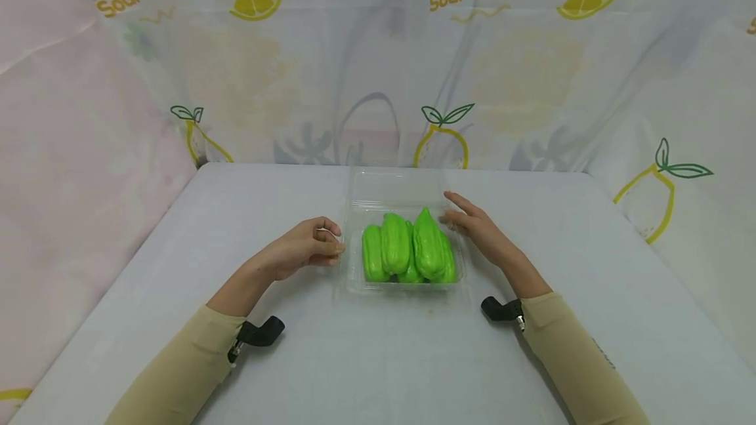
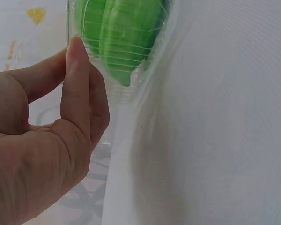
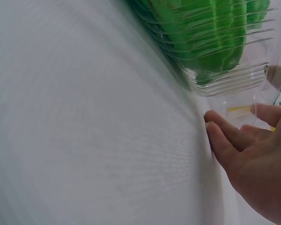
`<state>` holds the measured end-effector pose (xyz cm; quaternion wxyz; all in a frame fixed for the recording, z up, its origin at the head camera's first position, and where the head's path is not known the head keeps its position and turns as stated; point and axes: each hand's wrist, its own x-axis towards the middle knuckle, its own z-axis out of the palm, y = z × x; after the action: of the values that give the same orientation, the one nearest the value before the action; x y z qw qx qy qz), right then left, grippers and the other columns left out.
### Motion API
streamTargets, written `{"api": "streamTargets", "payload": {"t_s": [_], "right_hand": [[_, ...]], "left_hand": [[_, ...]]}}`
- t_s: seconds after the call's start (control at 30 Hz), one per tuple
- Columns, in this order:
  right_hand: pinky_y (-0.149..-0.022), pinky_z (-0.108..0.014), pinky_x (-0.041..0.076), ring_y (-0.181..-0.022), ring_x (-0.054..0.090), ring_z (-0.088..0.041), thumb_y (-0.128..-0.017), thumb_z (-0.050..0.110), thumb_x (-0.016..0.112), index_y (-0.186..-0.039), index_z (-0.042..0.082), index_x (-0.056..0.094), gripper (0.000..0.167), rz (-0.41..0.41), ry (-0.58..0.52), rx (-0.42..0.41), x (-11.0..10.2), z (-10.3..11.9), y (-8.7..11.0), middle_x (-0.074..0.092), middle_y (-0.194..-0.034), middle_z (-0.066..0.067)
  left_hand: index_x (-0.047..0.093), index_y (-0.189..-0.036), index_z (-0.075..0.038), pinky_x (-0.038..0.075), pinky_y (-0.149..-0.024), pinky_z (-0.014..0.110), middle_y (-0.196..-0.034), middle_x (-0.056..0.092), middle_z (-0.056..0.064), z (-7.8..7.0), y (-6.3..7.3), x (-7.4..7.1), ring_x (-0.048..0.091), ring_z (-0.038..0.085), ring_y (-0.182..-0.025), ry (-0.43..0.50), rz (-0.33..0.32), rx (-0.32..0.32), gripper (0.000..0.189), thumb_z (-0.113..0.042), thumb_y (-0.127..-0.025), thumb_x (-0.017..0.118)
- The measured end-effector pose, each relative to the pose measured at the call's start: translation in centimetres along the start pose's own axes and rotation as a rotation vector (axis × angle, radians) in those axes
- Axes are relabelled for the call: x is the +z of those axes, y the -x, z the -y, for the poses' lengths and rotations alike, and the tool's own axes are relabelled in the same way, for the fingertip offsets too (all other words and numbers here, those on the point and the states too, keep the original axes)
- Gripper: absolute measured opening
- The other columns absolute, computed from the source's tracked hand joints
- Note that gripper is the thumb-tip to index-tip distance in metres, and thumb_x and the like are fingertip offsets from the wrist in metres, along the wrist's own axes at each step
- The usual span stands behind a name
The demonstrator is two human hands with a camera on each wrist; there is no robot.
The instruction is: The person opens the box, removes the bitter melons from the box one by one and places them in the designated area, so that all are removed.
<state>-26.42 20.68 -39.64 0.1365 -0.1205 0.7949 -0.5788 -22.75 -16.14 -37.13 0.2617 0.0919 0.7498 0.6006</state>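
Note:
A clear plastic clamshell box lies on the table with its lid folded back. Inside it are several bright green, glossy, ribbed pepper-like pieces, some stacked on others. At the box's left side, my left hand has its thumb and curled fingers at the rim, pinching the edge. The left wrist view shows the thumb tip against the clear wall. My right hand is by the back right corner, its index finger stretched toward the lid's hinge and its other fingers loosely bent. Whether it touches the plastic is unclear.
The white table reaches back to a hanging cloth printed with lemons and lettering. Pinkish cloth hangs at the left. Black wrist-worn devices stick out below both hands.

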Motion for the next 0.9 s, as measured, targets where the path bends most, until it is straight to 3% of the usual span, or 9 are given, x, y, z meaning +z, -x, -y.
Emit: {"api": "streamTargets", "payload": {"t_s": [0.23, 0.43, 0.53, 0.9], "right_hand": [[-0.123, -0.055, 0.023, -0.143, 0.04, -0.038, -0.106, 0.039, 0.043, -0.16, 0.018, 0.014, 0.065, 0.001, -0.013, 0.004, -0.1, 0.2, 0.1, 0.026, -0.162, -0.018], [-0.12, -0.054, 0.03, -0.144, 0.038, -0.039, -0.106, 0.035, 0.045, -0.16, 0.01, 0.011, 0.068, -0.024, -0.009, -0.021, -0.1, 0.3, 0.1, 0.014, -0.166, -0.014], [-0.117, -0.056, 0.033, -0.144, 0.036, -0.039, -0.105, 0.035, 0.046, -0.159, 0.009, 0.011, 0.07, -0.047, 0.009, -0.028, -0.2, 0.5, 0.2, 0.018, -0.164, -0.017], [-0.115, -0.062, 0.033, -0.145, 0.036, -0.039, -0.102, 0.044, 0.051, -0.159, 0.02, 0.02, 0.069, -0.151, 0.266, -0.023, -1.7, 3.3, 1.6, 0.029, -0.161, -0.016]], "left_hand": [[0.041, -0.121, 0.001, 0.058, -0.075, 0.021, -0.089, 0.057, 0.002, 0.0, 0.1, 0.0, 0.064, 0.012, -0.078, 0.009, 0.002, -0.002, 0.036, -0.009, -0.095, 0.063], [0.04, -0.121, 0.001, 0.058, -0.074, 0.021, -0.089, 0.057, 0.002, 0.1, 0.1, -0.1, 0.064, 0.013, -0.077, 0.01, 0.01, -0.009, 0.036, -0.009, -0.095, 0.064], [0.04, -0.121, 0.001, 0.058, -0.073, 0.021, -0.089, 0.057, 0.003, 0.1, 0.1, -0.1, 0.064, 0.013, -0.077, 0.006, 0.01, -0.017, 0.037, -0.009, -0.095, 0.064], [0.039, -0.123, 0.0, 0.058, -0.073, 0.021, -0.09, 0.057, 0.003, 0.1, -0.1, -0.1, 0.063, 0.013, -0.077, 0.01, 0.016, -0.021, 0.039, -0.01, -0.095, 0.065]]}}
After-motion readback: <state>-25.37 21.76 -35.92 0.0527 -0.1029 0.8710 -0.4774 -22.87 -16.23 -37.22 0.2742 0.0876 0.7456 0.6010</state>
